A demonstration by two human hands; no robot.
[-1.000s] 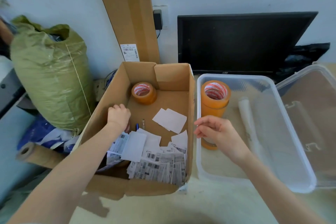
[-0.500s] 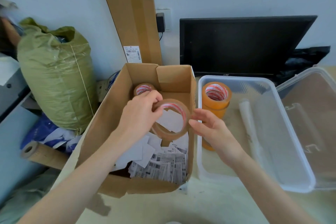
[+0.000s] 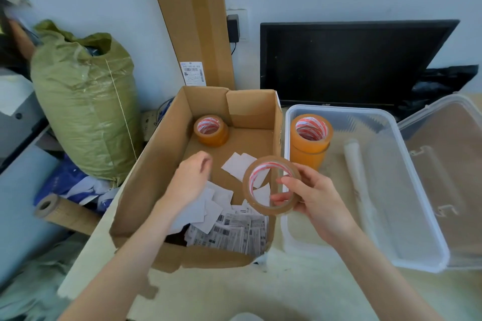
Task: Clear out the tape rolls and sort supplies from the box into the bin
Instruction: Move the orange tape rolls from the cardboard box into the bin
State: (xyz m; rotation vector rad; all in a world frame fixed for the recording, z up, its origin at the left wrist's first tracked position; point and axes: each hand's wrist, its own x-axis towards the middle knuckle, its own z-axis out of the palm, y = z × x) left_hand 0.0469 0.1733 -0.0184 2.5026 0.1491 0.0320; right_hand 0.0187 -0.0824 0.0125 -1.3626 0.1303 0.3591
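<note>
Head view shows the thin tape roll (image 3: 271, 185) now gripped by the right hand (image 3: 315, 195) alone above the box's (image 3: 146, 180) right wall; half a second ago both hands held it. The left hand (image 3: 191, 180), released and loosely open, hangs over the labels (image 3: 234, 232). To the right, the bin (image 3: 417, 216) lies open near its stacked rolls (image 3: 310, 141), one roll (image 3: 210, 130) remaining at the box's far end.

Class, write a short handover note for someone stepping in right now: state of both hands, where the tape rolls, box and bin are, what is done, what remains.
Right hand holds a tape roll above the box's right wall, beside the bin.
Left hand is loosely curled and holds nothing, over the labels in the box.
Done: a stack of rolls stands in the bin's far left corner.
Left: put the held roll in the bin, then the roll at the box's far end, then sort the labels.
</note>
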